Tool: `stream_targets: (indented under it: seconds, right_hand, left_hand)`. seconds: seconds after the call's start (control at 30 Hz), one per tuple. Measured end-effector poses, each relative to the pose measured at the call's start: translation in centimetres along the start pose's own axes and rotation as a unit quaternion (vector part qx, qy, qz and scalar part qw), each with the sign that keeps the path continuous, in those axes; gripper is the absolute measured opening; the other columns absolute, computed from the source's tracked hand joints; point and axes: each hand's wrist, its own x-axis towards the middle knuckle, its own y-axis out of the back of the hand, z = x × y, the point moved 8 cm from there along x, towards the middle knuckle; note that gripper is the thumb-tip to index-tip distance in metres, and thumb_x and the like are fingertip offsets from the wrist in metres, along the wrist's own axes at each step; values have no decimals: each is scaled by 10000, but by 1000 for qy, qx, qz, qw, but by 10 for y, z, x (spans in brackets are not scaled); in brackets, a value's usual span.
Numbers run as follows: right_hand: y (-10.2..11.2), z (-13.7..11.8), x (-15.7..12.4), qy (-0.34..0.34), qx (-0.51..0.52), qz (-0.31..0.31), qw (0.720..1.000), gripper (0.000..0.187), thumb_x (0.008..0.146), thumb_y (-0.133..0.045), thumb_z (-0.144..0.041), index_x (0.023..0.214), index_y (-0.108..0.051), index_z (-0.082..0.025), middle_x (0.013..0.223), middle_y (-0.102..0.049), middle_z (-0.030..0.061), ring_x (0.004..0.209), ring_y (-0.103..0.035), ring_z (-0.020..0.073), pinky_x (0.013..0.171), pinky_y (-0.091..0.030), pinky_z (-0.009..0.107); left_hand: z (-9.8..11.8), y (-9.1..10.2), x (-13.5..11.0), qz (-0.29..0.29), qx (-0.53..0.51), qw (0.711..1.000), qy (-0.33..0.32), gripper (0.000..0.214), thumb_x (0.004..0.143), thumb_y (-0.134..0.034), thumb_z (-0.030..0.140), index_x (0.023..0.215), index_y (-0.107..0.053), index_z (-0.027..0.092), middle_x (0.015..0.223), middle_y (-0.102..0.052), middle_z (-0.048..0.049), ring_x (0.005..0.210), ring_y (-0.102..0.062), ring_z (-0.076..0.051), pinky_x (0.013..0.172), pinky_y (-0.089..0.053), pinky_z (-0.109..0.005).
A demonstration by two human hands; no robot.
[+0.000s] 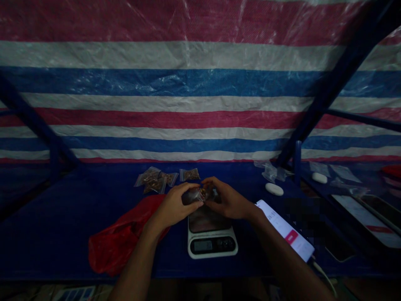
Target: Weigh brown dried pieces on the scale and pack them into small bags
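Observation:
Between my two hands, above a small digital scale (213, 246), is a clear plastic bag (203, 193) with some brownish pieces in it. My left hand (180, 202) curls round the bag's left side, thumb and fingers closed on it. On the other side my right hand (227, 198) pinches the bag with thumb and fingers. The scale has a white body, a dark platform and a display too dim to read. A red plastic bag (125, 236) lies partly under my left forearm, its contents hidden.
Several small zip bags of brown pieces (153, 179) lie behind my left hand. To the right are a lit phone (285, 230) with a cable, a white oval object (274, 189) and empty clear bags (272, 171). Blue metal bars (326, 96) frame a striped tarp.

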Motion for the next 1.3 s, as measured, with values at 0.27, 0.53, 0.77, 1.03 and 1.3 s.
stream_targets:
  seconds: [0.27, 0.53, 0.77, 1.03, 1.3]
  right_hand:
    - [7, -11, 1, 22, -3, 6, 1000, 305, 864, -752, -226, 1155, -661, -227, 1109, -688, 56, 995, -634, 207, 880, -501, 372]
    - [8, 0, -2, -14, 54, 5, 998, 415, 924, -701, -279, 1329, -617, -253, 1170, -655, 73, 979, -619, 202, 782, -496, 342]
    - [11, -5, -1, -7, 52, 70, 996, 316, 914, -705, -268, 1226, -661, -241, 1121, -667, 66, 911, -611, 190, 724, -470, 325]
    - [13, -6, -3, -2, 46, 127, 991, 323, 926, -707, -363, 1227, -675, -250, 1209, -663, 90, 996, -628, 222, 762, -510, 350]
    - [14, 4, -4, -31, 155, 145, 977, 338, 861, -787, -372, 1119, -621, -231, 1168, -701, 90, 1017, -673, 226, 828, -536, 361]
  left_hand:
    - [-1, -3, -8, 8, -12, 1000, -25, 446, 858, -741, 320, 1281, -649, 207, 1284, -679, -100, 1196, -636, -261, 1071, -483, -447]
    - [3, -3, -12, 14, -28, 998, -45, 462, 896, -689, 348, 1332, -608, 220, 1324, -659, -98, 1225, -623, -259, 1081, -483, -458]
    - [4, -2, -12, 30, -46, 997, -52, 436, 906, -674, 373, 1305, -628, 205, 1294, -681, -101, 1189, -646, -268, 1045, -502, -445]
    - [7, 1, -13, 33, -71, 995, -56, 459, 925, -649, 372, 1353, -616, 212, 1346, -664, -111, 1242, -621, -282, 1067, -489, -440]
    - [9, 2, -15, 33, -83, 994, -67, 530, 967, -608, 396, 1460, -538, 212, 1446, -601, -119, 1332, -568, -272, 1130, -439, -451]
